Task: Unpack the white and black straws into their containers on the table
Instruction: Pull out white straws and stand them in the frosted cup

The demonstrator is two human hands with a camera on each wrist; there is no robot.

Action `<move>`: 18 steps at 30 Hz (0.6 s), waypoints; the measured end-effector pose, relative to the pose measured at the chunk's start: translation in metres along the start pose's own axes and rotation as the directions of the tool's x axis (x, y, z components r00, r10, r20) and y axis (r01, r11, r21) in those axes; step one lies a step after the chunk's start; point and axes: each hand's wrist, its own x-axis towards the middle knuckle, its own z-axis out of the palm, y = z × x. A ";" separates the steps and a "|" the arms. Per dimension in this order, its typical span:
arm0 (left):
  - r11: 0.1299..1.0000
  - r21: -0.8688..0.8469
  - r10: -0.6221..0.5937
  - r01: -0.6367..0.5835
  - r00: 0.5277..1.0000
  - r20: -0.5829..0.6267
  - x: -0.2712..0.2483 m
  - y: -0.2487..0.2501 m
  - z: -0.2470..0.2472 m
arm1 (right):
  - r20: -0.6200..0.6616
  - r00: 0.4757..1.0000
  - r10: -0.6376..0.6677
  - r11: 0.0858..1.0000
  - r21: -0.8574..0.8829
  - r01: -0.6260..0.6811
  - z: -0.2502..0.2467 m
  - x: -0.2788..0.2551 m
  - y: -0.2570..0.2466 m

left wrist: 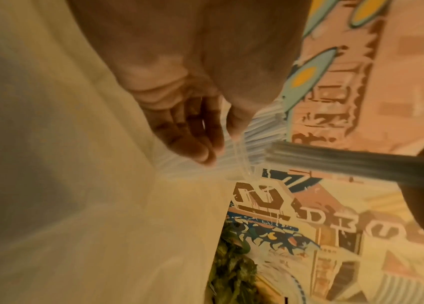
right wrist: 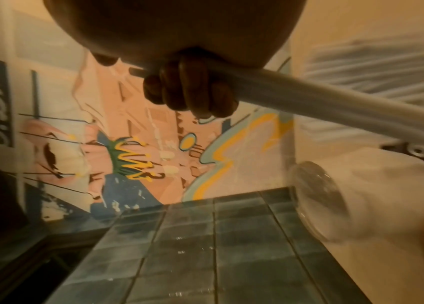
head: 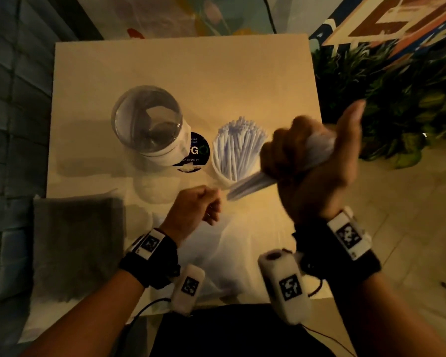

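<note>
At six o'clock the left hand (head: 195, 206) hangs loosely curled, grasping nothing certain. At three, the right hand (head: 304, 161) is fisted on a bundle of white straws (head: 247, 186), tilted over the half-filled white straw cup (head: 223, 180); next, lowering them in. Beyond, at ten, stands a clear jar (head: 147, 122) on the bench (head: 165, 63).

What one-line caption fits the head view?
Right hand grips a bundle of white straws beside the straw-filled white container; left hand waits below.
</note>
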 end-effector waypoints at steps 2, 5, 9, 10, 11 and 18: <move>0.983 0.112 0.167 -0.149 0.969 -0.183 0.004 0.004 -0.007 | -0.042 0.996 -0.078 0.997 -0.011 0.077 -0.003 0.019 -0.016; 0.941 0.235 0.315 -0.242 0.881 -0.353 0.010 0.008 -0.010 | -0.098 0.989 -0.108 0.991 -0.092 0.100 -0.012 0.044 -0.011; 0.913 0.241 0.385 -0.328 0.890 -0.245 0.022 0.003 -0.002 | -0.094 0.994 -0.064 0.950 -0.310 0.032 -0.031 0.065 0.027; 0.903 0.243 0.406 -0.355 0.890 -0.207 0.026 0.001 -0.001 | -0.079 0.995 -0.058 0.936 -0.351 0.027 -0.035 0.067 0.035; 0.901 0.233 0.411 -0.367 0.894 -0.179 0.031 0.001 0.001 | -0.071 0.995 -0.064 0.918 -0.396 0.031 -0.039 0.068 0.043; 0.903 0.269 0.359 -0.334 0.932 -0.048 0.066 0.016 0.007 | 0.033 0.969 -0.246 0.685 -0.701 0.198 -0.063 0.068 0.041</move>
